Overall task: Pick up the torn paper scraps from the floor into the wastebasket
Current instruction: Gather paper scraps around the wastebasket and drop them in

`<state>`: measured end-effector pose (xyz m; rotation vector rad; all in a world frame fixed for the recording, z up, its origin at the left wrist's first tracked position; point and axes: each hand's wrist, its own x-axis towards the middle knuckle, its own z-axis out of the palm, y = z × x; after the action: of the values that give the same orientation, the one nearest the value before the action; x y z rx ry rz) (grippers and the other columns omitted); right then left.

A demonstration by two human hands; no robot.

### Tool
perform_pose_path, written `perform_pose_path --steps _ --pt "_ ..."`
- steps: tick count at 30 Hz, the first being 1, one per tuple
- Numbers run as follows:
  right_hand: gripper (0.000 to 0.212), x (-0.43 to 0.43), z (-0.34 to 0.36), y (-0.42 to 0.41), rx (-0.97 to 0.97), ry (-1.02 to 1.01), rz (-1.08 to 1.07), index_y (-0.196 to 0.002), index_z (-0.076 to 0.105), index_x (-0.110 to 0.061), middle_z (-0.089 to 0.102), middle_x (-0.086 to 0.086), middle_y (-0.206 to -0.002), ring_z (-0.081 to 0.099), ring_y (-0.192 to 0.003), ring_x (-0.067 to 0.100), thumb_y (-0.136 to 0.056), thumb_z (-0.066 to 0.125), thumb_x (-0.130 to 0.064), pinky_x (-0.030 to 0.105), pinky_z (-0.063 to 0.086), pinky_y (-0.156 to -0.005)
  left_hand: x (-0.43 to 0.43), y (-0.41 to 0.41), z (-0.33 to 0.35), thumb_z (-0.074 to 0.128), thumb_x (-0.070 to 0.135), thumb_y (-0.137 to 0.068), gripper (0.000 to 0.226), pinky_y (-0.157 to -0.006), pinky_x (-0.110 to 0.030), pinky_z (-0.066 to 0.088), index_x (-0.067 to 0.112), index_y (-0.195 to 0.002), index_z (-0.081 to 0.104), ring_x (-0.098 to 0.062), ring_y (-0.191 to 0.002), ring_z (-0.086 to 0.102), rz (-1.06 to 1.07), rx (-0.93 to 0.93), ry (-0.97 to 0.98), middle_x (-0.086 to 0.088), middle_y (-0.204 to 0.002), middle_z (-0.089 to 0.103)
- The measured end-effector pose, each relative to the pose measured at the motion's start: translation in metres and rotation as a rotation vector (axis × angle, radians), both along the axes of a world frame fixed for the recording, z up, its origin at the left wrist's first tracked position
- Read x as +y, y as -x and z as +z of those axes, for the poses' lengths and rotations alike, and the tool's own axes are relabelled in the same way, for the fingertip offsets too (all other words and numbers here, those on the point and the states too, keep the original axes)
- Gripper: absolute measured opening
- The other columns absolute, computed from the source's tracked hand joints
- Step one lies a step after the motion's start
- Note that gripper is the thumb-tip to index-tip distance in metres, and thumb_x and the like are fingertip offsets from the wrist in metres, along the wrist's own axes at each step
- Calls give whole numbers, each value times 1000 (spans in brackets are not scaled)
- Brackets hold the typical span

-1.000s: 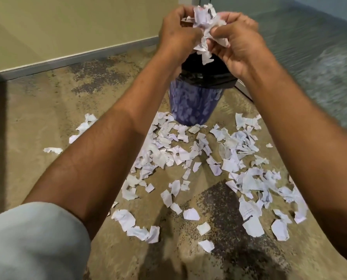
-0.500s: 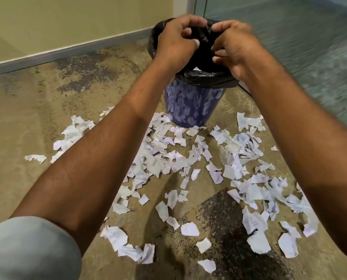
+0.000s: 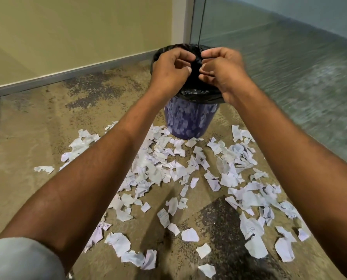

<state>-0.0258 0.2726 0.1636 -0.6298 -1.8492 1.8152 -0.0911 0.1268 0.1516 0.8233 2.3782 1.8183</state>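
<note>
Nearest: my grey sleeve (image 3: 17,259) at lower left, both forearms stretched out toward the far side.

Under the arms: torn paper scraps (image 3: 168,172) lie all over the floor (image 3: 37,128). Loose single pieces lie near me, a thicker band sits in the middle, and another cluster spreads to the right. A few strays lie off to the left, well apart from the rest. Judgement: most of the job is not yet done.

Beyond the scatter: the wastebasket (image 3: 188,122), purple and upright, with a black liner (image 3: 197,96) folded over its rim. Scraps reach right up to its base.

Over its mouth: left hand (image 3: 169,67) and right hand (image 3: 221,69), side by side and nearly touching. Fingers of both are curled inward, and no paper shows between them. I hold them directly above the opening so anything let go drops inside, not beside.

In the way: nothing blocks the reach down. My own arms hide some scraps beneath them.

Far: a yellow wall (image 3: 67,37) with a grey skirting (image 3: 67,74) on the left, and a glass panel (image 3: 269,47) on the right.
</note>
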Motion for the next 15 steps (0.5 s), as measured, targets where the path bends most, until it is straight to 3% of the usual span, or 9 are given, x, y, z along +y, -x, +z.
perform_pose_path --steps 5,7,12,15 --pt "28 -25 8 -27 35 -8 48 -106 71 -9 76 15 -102 76 -88 26 -85 65 10 41 65 -80 -26 -30 17 67 -1 -95 23 -76 -41 67 12 -112 75 -25 -88 78 -177 -46 62 -13 -94 79" --pt "26 -39 7 -42 28 -5 91 -108 72 -7 77 17 -106 78 -93 28 -89 67 10 41 67 -78 -39 -40 22 67 -1 -96 21 -75 -41 67 9 -113 73 -28 -86 79 -244 -54 143 -15 -93 78" --pt "23 -76 -25 -83 -97 -28 177 -109 73 -7 77 15 -99 75 -84 24 -90 71 7 37 66 -76 -79 -61 8 71 1 -95 15 -78 -43 68 8 -108 69 -27 -86 80 -348 -107 389 -15 -97 77" --pt "22 -101 -59 -106 -201 -14 259 -106 73 -5 76 19 -94 72 -76 25 -89 71 8 41 63 -73 -106 -81 -19 73 3 -94 16 -73 -37 67 6 -108 68 -23 -81 78 -405 -170 550 -14 -96 76"
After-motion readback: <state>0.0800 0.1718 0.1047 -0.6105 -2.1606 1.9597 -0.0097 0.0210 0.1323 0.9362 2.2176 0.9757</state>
